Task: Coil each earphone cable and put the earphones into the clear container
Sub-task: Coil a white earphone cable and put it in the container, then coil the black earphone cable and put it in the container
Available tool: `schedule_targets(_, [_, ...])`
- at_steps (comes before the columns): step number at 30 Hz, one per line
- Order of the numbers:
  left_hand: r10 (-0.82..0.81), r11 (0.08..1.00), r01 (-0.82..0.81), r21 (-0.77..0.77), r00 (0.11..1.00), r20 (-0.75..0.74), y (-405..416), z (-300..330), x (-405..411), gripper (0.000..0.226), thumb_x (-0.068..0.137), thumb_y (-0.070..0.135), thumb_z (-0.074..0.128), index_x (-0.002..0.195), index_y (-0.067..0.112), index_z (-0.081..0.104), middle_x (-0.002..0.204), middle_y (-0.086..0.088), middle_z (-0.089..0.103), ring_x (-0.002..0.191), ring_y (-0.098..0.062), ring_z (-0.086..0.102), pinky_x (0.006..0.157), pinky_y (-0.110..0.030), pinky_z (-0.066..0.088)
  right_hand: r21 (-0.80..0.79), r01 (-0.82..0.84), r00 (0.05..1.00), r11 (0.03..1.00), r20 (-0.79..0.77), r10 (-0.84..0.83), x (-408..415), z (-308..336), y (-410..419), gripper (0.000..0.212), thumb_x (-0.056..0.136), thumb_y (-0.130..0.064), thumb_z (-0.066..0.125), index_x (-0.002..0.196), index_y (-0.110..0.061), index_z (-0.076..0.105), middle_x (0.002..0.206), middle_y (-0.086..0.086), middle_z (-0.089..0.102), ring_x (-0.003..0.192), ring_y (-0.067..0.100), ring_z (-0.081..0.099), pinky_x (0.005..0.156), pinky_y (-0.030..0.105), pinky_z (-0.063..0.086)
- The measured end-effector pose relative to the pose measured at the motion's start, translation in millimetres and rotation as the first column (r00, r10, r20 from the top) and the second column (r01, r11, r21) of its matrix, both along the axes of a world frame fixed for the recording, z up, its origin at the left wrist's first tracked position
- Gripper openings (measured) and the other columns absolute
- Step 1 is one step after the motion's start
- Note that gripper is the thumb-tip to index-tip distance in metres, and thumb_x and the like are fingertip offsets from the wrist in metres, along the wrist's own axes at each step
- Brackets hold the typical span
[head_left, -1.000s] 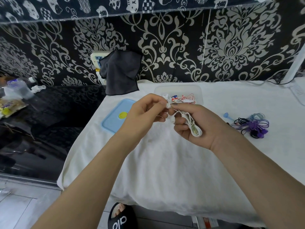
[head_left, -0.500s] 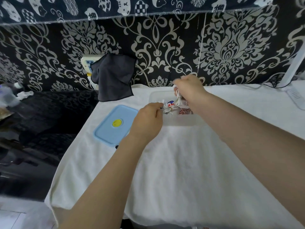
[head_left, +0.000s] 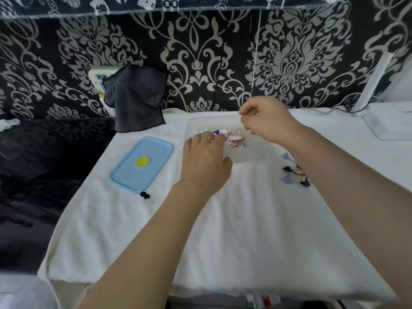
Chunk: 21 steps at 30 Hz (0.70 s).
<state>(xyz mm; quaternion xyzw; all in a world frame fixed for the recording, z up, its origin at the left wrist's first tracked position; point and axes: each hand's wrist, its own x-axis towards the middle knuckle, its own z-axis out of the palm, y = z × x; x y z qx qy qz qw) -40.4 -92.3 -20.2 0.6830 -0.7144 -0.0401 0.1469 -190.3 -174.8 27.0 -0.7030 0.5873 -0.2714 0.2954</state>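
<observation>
The clear container point(head_left: 249, 158) stands on the white towel at the back middle. Coiled earphones point(head_left: 234, 139), white and pinkish with a blue bit, lie inside it. My left hand point(head_left: 205, 161) rests on the container's near-left rim, its fingers straight and reaching in beside the coils. Blurred, my right hand point(head_left: 265, 121) hovers over the container's back right with its fingers loosely curled and nothing seen in them. A tangle of purple and black earphones point(head_left: 296, 175) lies to the right, partly hidden by my right forearm.
A light blue lid point(head_left: 142, 163) with a yellow spot lies left of the container, a small black ear tip point(head_left: 145, 195) at its near corner. A dark cloth point(head_left: 136, 99) hangs at the back left. A white lamp base point(head_left: 379, 128) stands at the far right.
My right hand carried the white coiled earphone from in front of me into the container, let go and rose. My left hand followed to the container's rim.
</observation>
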Motion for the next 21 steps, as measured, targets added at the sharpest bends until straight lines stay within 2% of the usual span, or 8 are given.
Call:
schedule_targets(2, [-0.036, 0.999, 0.035, -0.021, 0.999, -0.037, 3.3, 3.1, -5.8, 0.048, 0.093, 0.026, 0.059, 0.139, 0.019, 0.054, 0.141, -0.007, 0.053, 0.129, -0.03, 0.047, 0.11, -0.038, 0.031, -0.088, 0.107, 0.994, 0.99, 0.037, -0.104, -27.0, -4.5, 17.1, 0.027, 0.09, -0.002, 0.055, 0.107, -0.018, 0.069, 0.103, -0.002, 0.066, 0.091, 0.017, 0.063, 0.069, 0.023, 0.045])
schedule_targets(5, [-0.101, 0.995, 0.099, -0.028, 0.992, -0.073, 11.5, 6.9, -11.5, 0.041, 0.093, 0.021, 0.059, 0.133, 0.017, 0.058, 0.132, -0.008, 0.058, 0.12, -0.031, 0.052, 0.101, -0.039, 0.039, -0.086, 0.189, 0.965, 0.978, -0.167, -0.201, -65.0, -26.5, 46.9, 0.033, 0.084, 0.003, 0.057, 0.108, -0.018, 0.068, 0.108, 0.001, 0.067, 0.093, 0.021, 0.059, 0.074, 0.028, 0.045])
schedule_targets(7, [-0.144, 0.99, 0.143, -0.021, 0.988, -0.057, 16.3, 6.7, -12.2, 0.036, 0.093, 0.019, 0.06, 0.128, 0.017, 0.062, 0.127, -0.008, 0.061, 0.116, -0.031, 0.055, 0.095, -0.039, 0.043, 0.043, 0.163, 0.93, 0.986, -0.339, -0.139, -78.8, -43.1, 56.7, 0.036, 0.08, -0.002, 0.068, 0.111, -0.02, 0.067, 0.115, 0.001, 0.064, 0.101, 0.025, 0.059, 0.085, 0.038, 0.049])
schedule_targets(9, [-0.179, 0.982, 0.181, 0.047, 0.983, -0.048, 23.8, 3.3, -14.7, 0.033, 0.094, 0.022, 0.059, 0.126, 0.018, 0.063, 0.123, -0.006, 0.062, 0.113, -0.029, 0.057, 0.092, -0.039, 0.046, 0.13, 0.098, 0.885, 0.987, -0.464, -0.027, -88.0, -54.5, 65.0, 0.036, 0.081, -0.017, 0.077, 0.115, -0.021, 0.066, 0.116, 0.003, 0.061, 0.108, 0.028, 0.057, 0.092, 0.042, 0.048])
schedule_targets(13, [-0.228, 0.949, 0.226, 0.22, 0.974, -0.018, 39.3, -3.3, -16.4, 0.031, 0.098, 0.029, 0.057, 0.128, 0.021, 0.06, 0.122, -0.003, 0.061, 0.113, -0.026, 0.057, 0.095, -0.037, 0.046, 0.031, -0.006, 0.803, 0.999, -0.595, 0.024, -94.7, -65.3, 70.9, 0.021, 0.093, -0.03, 0.064, 0.109, -0.017, 0.067, 0.109, 0.005, 0.063, 0.109, 0.032, 0.056, 0.089, 0.04, 0.046])
schedule_targets(16, [-0.235, 0.935, 0.228, 0.273, 0.972, -0.006, 46.4, -5.8, -14.6, 0.032, 0.098, 0.032, 0.055, 0.129, 0.023, 0.059, 0.123, -0.003, 0.06, 0.115, -0.024, 0.056, 0.098, -0.038, 0.046, 0.002, 0.004, 0.815, 1.0, -0.579, -0.002, -94.0, -71.5, 70.1, 0.017, 0.091, -0.031, 0.068, 0.102, -0.019, 0.065, 0.106, -0.002, 0.069, 0.11, 0.026, 0.06, 0.082, 0.032, 0.04])
schedule_targets(18, [-0.234, 0.93, 0.225, 0.291, 0.972, -0.004, 50.1, -5.1, -12.8, 0.032, 0.099, 0.033, 0.055, 0.129, 0.024, 0.058, 0.122, -0.002, 0.059, 0.116, -0.024, 0.055, 0.099, -0.039, 0.045, 0.037, 0.017, 0.84, 0.999, -0.543, 0.006, -92.7, -70.3, 71.0, 0.016, 0.088, -0.026, 0.073, 0.1, -0.019, 0.065, 0.102, -0.002, 0.071, 0.102, 0.022, 0.063, 0.076, 0.029, 0.04])
schedule_targets(21, [-0.226, 0.928, 0.226, 0.297, 0.974, -0.034, 54.0, -3.1, -11.0, 0.032, 0.099, 0.033, 0.055, 0.13, 0.024, 0.058, 0.121, 0.0, 0.059, 0.115, -0.021, 0.055, 0.098, -0.038, 0.045, 0.016, 0.047, 0.946, 0.999, -0.321, -0.039, -92.1, -58.7, 76.2, 0.015, 0.087, -0.003, 0.063, 0.094, -0.015, 0.07, 0.087, 0.0, 0.069, 0.067, 0.006, 0.064, 0.058, 0.023, 0.049])
